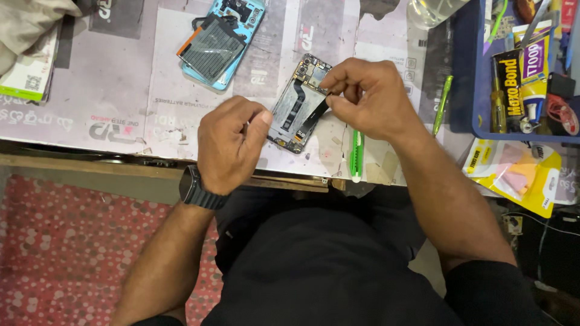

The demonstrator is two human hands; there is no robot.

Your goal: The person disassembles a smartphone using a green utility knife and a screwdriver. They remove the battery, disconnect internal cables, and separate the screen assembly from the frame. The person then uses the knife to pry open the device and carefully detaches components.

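- Opened phone (300, 105), back cover off, lies at centre of frame on the paper-covered bench (121, 90), tilted with its camera end toward upper right.
- Right hand (368, 96), right of centre: thumb and forefinger pressed together, pinching the upper end of a black flex strip (314, 115) that runs diagonally down across the phone's inside.
- Left hand (232, 142), left of centre: fingers curled in, thumb tip touching the phone's left edge. Can't tell if anything is held in the curled fingers. Dark wristwatch (194, 188) on that wrist.
- Second phone (220, 39), light blue, upper centre-left, also open, with a dark battery lying across it. Well apart from both hands.
- Green-handled tool (356, 154) lies on the bench just below the right hand, near the bench's front edge.
- Green pen (443, 102) right of the right hand, beside a blue tray (462, 72) at upper right holding glue tubes and small tools.
- Yellow packet (519, 175) at right edge, below the tray.
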